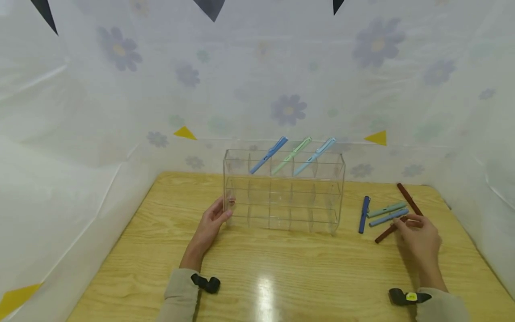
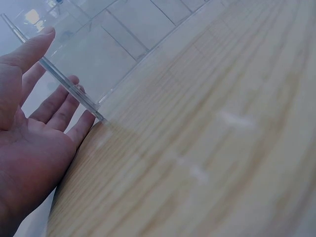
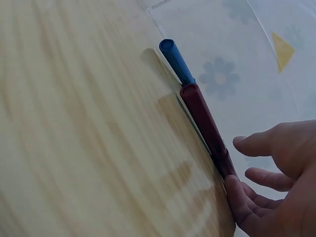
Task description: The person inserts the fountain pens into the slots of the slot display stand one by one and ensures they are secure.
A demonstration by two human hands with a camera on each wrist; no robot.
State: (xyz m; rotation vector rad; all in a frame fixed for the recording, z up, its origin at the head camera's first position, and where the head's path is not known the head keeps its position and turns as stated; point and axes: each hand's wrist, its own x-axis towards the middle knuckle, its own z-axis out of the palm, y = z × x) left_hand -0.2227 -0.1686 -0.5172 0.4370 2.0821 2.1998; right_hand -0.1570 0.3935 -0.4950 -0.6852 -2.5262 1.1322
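Observation:
A clear plastic organizer [image 1: 281, 179] with rows of compartments stands upright on the table. Its left side edge is held by my left hand [image 1: 211, 223]; the left wrist view has the thumb in front of the panel [image 2: 74, 91] and the fingers behind it. At the right, a maroon pen [image 1: 385, 234] lies on the table under my right hand [image 1: 420, 237]. In the right wrist view, fingertips are right at that maroon pen [image 3: 203, 116], while the thumb stays apart from it. Beside it lie a light blue pen [image 1: 388, 218], a green pen [image 1: 386, 209] and a dark blue pen [image 1: 364, 214].
A blue pen [image 1: 269, 155], a pale green pen [image 1: 292, 155] and a pale blue pen [image 1: 315, 156] lean in the organizer's top row. Another maroon pen [image 1: 408, 197] lies behind the right hand. A flowered white curtain [image 1: 257, 67] surrounds the wooden table [image 1: 306, 277].

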